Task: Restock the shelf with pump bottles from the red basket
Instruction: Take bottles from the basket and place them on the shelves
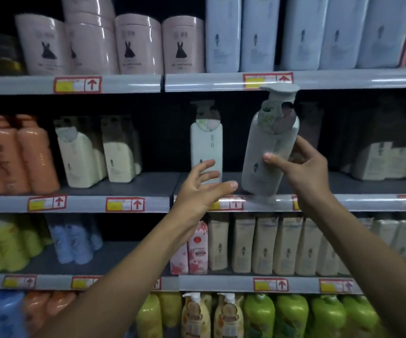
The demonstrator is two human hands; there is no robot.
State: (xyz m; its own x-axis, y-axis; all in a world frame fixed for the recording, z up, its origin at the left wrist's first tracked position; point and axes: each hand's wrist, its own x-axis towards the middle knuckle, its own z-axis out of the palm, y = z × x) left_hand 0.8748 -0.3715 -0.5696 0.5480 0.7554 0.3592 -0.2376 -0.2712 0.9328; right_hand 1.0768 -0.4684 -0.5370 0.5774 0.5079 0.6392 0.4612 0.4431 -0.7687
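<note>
Right hand (302, 167) grasps the grey-green pump bottle (270, 147) mid-body, long axis near upright, its base just over the middle shelf (358, 184) lip, beside the standing pump bottle (207, 145). Left hand (202, 186) hovers released, nearer that one. Red basket unseen; labels blurred.

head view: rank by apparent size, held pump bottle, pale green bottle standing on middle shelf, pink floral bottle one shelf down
1. Held pump bottle, gripped by the right hand, though nearer the camera.
2. Pale green bottle.
3. Pink floral bottle, partly hidden by the left forearm, so unsure.
</note>
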